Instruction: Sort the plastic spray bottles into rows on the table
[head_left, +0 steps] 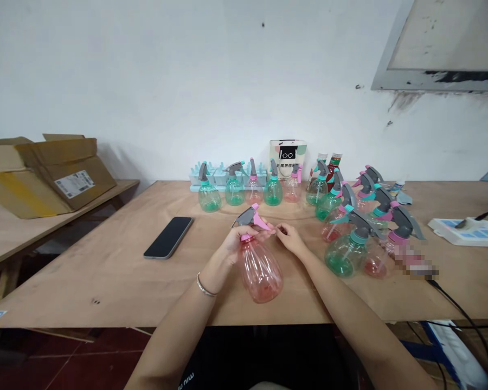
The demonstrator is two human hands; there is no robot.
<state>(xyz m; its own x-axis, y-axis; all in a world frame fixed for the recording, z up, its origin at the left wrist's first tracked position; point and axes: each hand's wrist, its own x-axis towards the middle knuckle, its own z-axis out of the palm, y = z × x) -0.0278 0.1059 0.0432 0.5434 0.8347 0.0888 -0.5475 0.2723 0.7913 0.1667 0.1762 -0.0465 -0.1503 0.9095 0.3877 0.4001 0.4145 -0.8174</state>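
A pink clear spray bottle (261,269) lies tilted on the wooden table (106,271), its base toward me. My left hand (236,238) is closed round its neck, just under the grey and pink trigger head (250,218). My right hand (289,236) hovers close to the right of the head, fingers pinched together; whether they hold anything is too small to tell. A silver bracelet (205,287) sits on my left wrist.
Several green and pink spray bottles stand in a row at the back (244,189) and in a cluster to the right (361,233). A black phone (168,237) lies left. A white device (467,230) with cable sits far right. A cardboard box (44,173) rests on the side table.
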